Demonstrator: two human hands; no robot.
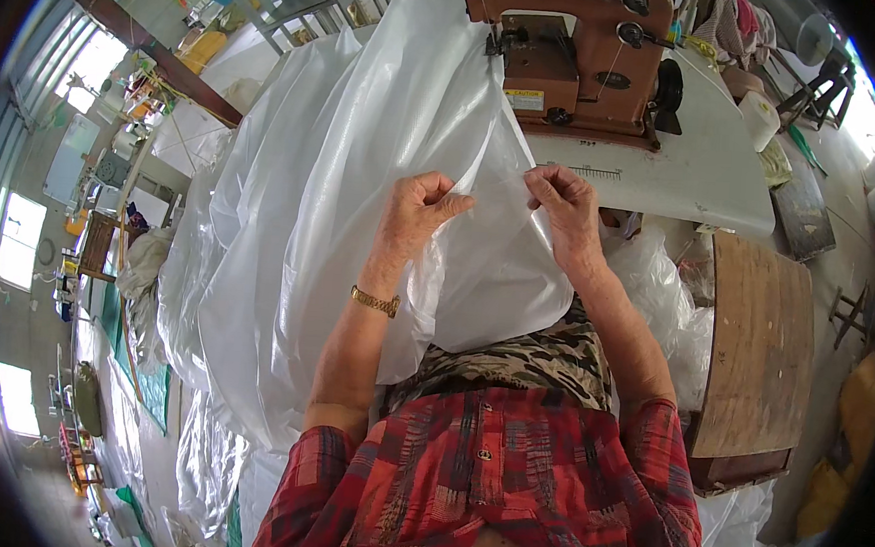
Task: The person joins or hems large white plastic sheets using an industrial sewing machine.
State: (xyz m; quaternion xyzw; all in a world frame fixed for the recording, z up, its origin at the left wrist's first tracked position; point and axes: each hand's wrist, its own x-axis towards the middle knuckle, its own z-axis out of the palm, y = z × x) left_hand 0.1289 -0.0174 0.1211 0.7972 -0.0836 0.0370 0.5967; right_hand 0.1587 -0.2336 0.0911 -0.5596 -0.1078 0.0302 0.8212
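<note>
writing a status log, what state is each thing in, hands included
White sheeting: loosely gathered in folds
Left hand: pinching the sheeting
Right hand: pinching the sheeting's edge
Sewing machine: upright, threaded; running or stopped, can't tell
Gold-coloured wristband: worn, apparently fastened
Camouflage clothing: partly covered by the sheeting

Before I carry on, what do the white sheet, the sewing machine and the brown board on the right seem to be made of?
White sheet: likely plastic, possibly woven; glossy, with bright highlights along its folds.
Sewing machine: probably painted metal; smooth brown body with a soft shine.
Brown board: apparently wood, perhaps plywood; dull and worn, with blotchy, streaked colouring.
</note>
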